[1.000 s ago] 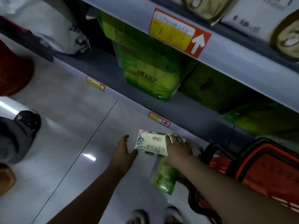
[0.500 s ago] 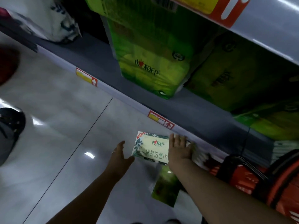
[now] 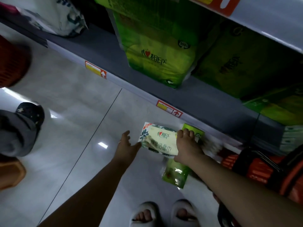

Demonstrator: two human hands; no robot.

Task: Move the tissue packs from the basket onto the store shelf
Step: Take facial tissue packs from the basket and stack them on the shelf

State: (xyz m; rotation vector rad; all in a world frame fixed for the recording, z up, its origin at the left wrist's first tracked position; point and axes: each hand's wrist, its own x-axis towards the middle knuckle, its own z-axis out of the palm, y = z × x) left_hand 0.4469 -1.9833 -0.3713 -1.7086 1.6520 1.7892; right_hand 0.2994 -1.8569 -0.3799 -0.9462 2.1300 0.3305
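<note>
My right hand (image 3: 186, 147) grips a cream tissue pack (image 3: 158, 140) with a leafy border, held flat above the floor just before the bottom shelf edge (image 3: 142, 95). A small green pack (image 3: 174, 175) hangs below that hand and another green pack (image 3: 194, 131) shows beyond its fingers. My left hand (image 3: 127, 145) is open, its thumb at the cream pack's left edge; I cannot tell whether it touches. The red basket (image 3: 255, 166) with black handles sits at the right.
Big green tissue bales (image 3: 157, 46) stand on the grey bottom shelf, a white bag (image 3: 65, 17) at its left. Price tags (image 3: 95, 72) line the shelf edge. Another person's dark shoe (image 3: 31, 112) is at left. My white slippers (image 3: 164, 213) are below.
The view has dipped lower and closer to the bottom shelf. Both hands and the cream pack hold almost the same pose; the pack sits a little nearer the shelf edge.
</note>
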